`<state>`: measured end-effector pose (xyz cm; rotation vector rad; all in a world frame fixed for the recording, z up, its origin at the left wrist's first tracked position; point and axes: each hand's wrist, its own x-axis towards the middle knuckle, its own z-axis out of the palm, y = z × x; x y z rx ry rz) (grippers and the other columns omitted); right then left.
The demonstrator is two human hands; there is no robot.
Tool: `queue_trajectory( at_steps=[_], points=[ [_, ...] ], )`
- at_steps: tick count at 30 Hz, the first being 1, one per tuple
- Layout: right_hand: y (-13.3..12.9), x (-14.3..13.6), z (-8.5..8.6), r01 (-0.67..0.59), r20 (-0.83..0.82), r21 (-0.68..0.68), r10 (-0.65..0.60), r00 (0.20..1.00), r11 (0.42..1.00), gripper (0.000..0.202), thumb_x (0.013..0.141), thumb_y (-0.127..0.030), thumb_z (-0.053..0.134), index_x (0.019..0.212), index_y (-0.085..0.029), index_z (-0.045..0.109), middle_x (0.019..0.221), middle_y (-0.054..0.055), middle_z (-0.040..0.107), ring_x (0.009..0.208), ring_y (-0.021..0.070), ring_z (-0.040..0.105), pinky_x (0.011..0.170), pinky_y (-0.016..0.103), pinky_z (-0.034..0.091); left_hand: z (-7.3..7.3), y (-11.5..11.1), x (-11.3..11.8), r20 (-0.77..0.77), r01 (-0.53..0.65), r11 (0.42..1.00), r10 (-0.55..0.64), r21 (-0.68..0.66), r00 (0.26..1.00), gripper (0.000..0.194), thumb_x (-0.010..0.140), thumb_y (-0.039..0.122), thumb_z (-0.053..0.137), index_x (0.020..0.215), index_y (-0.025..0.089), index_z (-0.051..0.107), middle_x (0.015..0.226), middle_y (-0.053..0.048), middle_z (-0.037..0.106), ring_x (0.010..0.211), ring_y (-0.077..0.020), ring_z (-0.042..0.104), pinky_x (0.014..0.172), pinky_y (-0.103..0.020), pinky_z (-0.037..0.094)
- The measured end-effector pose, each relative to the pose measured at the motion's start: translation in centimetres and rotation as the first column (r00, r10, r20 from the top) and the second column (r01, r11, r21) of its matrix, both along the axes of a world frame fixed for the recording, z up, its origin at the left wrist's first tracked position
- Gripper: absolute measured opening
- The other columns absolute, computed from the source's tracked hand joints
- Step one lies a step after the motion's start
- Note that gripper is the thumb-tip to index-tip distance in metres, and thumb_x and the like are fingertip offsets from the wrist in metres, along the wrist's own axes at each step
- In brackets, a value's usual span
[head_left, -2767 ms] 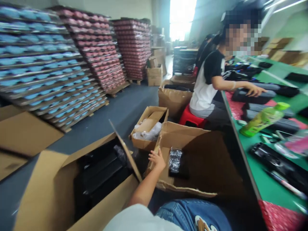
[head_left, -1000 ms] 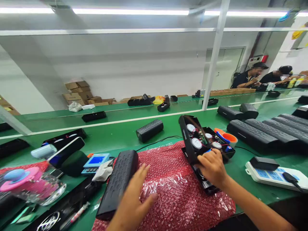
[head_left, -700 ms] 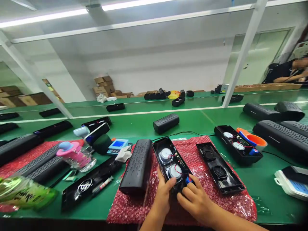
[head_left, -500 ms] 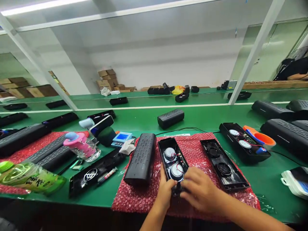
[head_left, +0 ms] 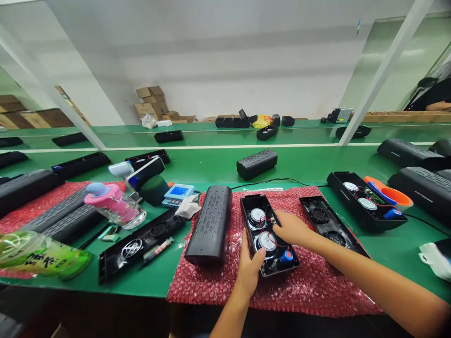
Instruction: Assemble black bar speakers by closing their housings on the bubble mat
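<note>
An opened black speaker housing [head_left: 249, 206] lies on red bubble wrap [head_left: 200, 286], with two round silver drivers, red wires and a blue cylindrical part [head_left: 286, 256] inside. My left hand [head_left: 249, 272] grips its left side near the front, thumb over the rim by the nearer driver. My right hand [head_left: 289, 227] reaches over the right wall, fingers closed down among the wires; its fingertips are partly hidden, so what they pinch cannot be made out. Left of the housing is a closed black speaker [head_left: 210, 225]. To the right lies a black panel [head_left: 321, 217] with two round grilles, partly behind my right forearm.
Another opened housing [head_left: 362, 204] and an orange cup [head_left: 396, 196] stand at right. On the left are a green bottle [head_left: 45, 256], a pink-topped clear cup [head_left: 118, 206], a blue device [head_left: 178, 193], a marker [head_left: 158, 250] and another panel [head_left: 118, 258]. One speaker [head_left: 257, 164] sits behind.
My right hand has moved from the housing's near end up to the middle of its right side, uncovering the blue cylindrical part. My left hand still holds the housing; the view has shifted slightly.
</note>
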<state>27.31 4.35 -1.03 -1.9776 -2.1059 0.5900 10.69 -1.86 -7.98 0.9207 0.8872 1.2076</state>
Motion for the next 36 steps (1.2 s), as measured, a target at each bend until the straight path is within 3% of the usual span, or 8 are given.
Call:
queue_trajectory(
  at_steps=[14, 17, 21, 24, 27, 30, 34, 36],
  points=[
    [0.6, -0.2, -0.7, -0.021, -0.07, 0.027, 0.023, 0.997, 0.999, 0.023, 0.081, -0.012, 0.05, 0.096, -0.012, 0.067, 0.103, 0.014, 0.072, 0.094, 0.0268, 0.065, 0.074, 0.029, 0.038, -1.4, 0.2, 0.5, -0.012, -0.016, 0.999, 0.016, 0.032, 1.0, 0.109, 0.075, 0.047, 0.071, 0.157, 0.016, 0.007, 0.16, -0.017, 0.025, 0.146, -0.0302, 0.031, 0.12, -0.041, 0.026],
    [0.8, 0.1, -0.7, -0.051, -0.121, 0.026, 0.054, 0.991, 0.998, 0.024, 0.082, -0.013, 0.051, 0.099, -0.013, 0.068, 0.102, 0.01, 0.072, 0.091, 0.0228, 0.065, 0.074, 0.026, 0.042, -1.2, 0.2, 0.4, -0.033, -0.034, 0.999, 0.035, 0.014, 0.999, 0.109, 0.074, 0.049, 0.071, 0.157, 0.015, 0.008, 0.16, -0.017, 0.027, 0.145, -0.0305, 0.032, 0.119, -0.041, 0.028],
    [0.6, 2.8, -0.1, -0.072, -0.152, 0.002, 0.071, 0.986, 0.997, 0.029, 0.094, -0.025, 0.047, 0.114, -0.021, 0.067, 0.109, 0.002, 0.072, 0.094, 0.0161, 0.066, 0.081, 0.023, 0.046, 0.0, 0.3, 0.1, -0.12, -0.004, 1.0, 0.003, -0.007, 0.993, 0.1, 0.076, 0.049, 0.065, 0.156, 0.014, 0.016, 0.159, -0.014, 0.031, 0.147, -0.0288, 0.029, 0.12, -0.039, 0.026],
    [0.0, 6.9, 0.3, 0.114, -0.024, 0.035, -0.114, 0.993, 0.993, 0.042, 0.094, -0.032, 0.05, 0.131, -0.013, 0.057, 0.127, 0.016, 0.062, 0.116, 0.0268, 0.059, 0.101, 0.036, 0.041, 1.4, 0.9, -0.5, -0.277, 0.071, 0.996, -0.081, -0.047, 0.957, 0.095, 0.078, 0.042, 0.062, 0.156, 0.012, 0.017, 0.161, -0.013, 0.025, 0.149, -0.0274, 0.024, 0.122, -0.039, 0.019],
    [-0.5, 11.4, -0.1, 0.377, 0.12, 0.055, -0.381, 0.917, 0.924, 0.053, 0.089, -0.034, 0.058, 0.131, -0.002, 0.052, 0.127, 0.031, 0.053, 0.123, 0.0433, 0.05, 0.102, 0.053, 0.036, 2.8, 1.7, -1.7, -0.47, 0.117, 0.989, -0.146, -0.092, 0.87, 0.083, 0.082, 0.041, 0.055, 0.153, 0.009, 0.027, 0.16, -0.013, 0.027, 0.15, -0.0263, 0.02, 0.123, -0.04, 0.014],
    [-0.5, 14.8, -1.2, 0.526, 0.157, 0.029, -0.523, 0.838, 0.85, 0.055, 0.09, -0.04, 0.056, 0.128, 0.0, 0.052, 0.123, 0.032, 0.053, 0.119, 0.0444, 0.053, 0.095, 0.05, 0.041, 3.9, 1.7, -3.2, -0.726, 0.155, 0.987, -0.13, -0.033, 0.676, 0.067, 0.087, 0.043, 0.047, 0.145, 0.011, 0.043, 0.153, -0.015, 0.041, 0.146, -0.029, 0.032, 0.121, -0.046, 0.021],
    [0.3, 16.7, -2.1, 0.566, 0.095, -0.044, -0.56, 0.823, 0.824, 0.037, 0.088, -0.032, 0.057, 0.111, -0.004, 0.061, 0.105, 0.023, 0.064, 0.097, 0.0322, 0.065, 0.079, 0.035, 0.047, 5.3, 0.0, -3.4, -0.912, 0.145, 0.936, 0.263, 0.32, 0.314, 0.061, 0.089, 0.039, 0.041, 0.139, 0.005, 0.052, 0.145, -0.02, 0.05, 0.136, -0.0344, 0.044, 0.115, -0.051, 0.032],
    [0.9, 16.8, -2.0, 0.531, 0.032, -0.077, -0.53, 0.847, 0.844, 0.019, 0.086, -0.025, 0.058, 0.093, -0.009, 0.065, 0.087, 0.014, 0.068, 0.08, 0.0234, 0.066, 0.068, 0.027, 0.046, 6.3, -0.8, -2.2, -0.887, 0.208, 0.871, 0.399, 0.446, 0.23, 0.057, 0.089, 0.04, 0.043, 0.133, 0.007, 0.059, 0.138, -0.02, 0.056, 0.129, -0.0347, 0.05, 0.111, -0.051, 0.037]
  ],
)
